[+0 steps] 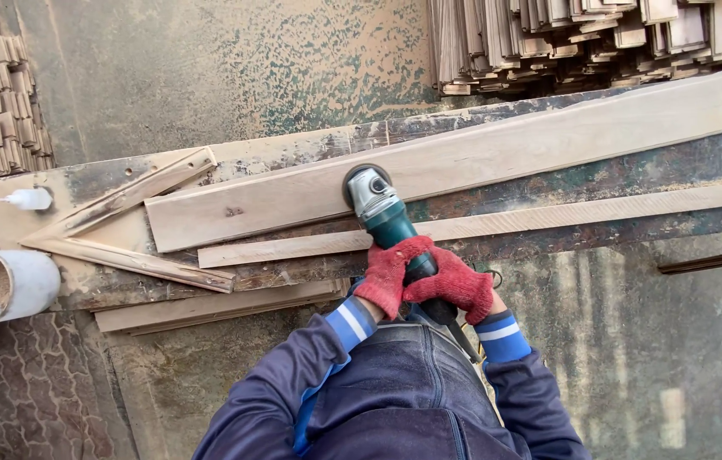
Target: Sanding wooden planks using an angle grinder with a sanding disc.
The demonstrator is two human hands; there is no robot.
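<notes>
The long pale board (pixel 438 166) lies slantwise across the dusty workbench (pixel 310 149), with a thin strip (pixel 497 223) just below it. On the board's lower edge, near its middle, sits the green angle grinder (pixel 378 207). Both hands, left hand (pixel 386 274) and right hand (pixel 455 285) in red gloves, are wrapped tight around its handle. Sanding well here likely means keeping the disc flat with even pressure from the 2 hands.

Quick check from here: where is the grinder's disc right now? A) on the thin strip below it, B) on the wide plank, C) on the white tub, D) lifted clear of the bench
B: the grinder head sits on the lower edge of the wide plank, with both hands, left hand and right hand, on its handle.
</notes>
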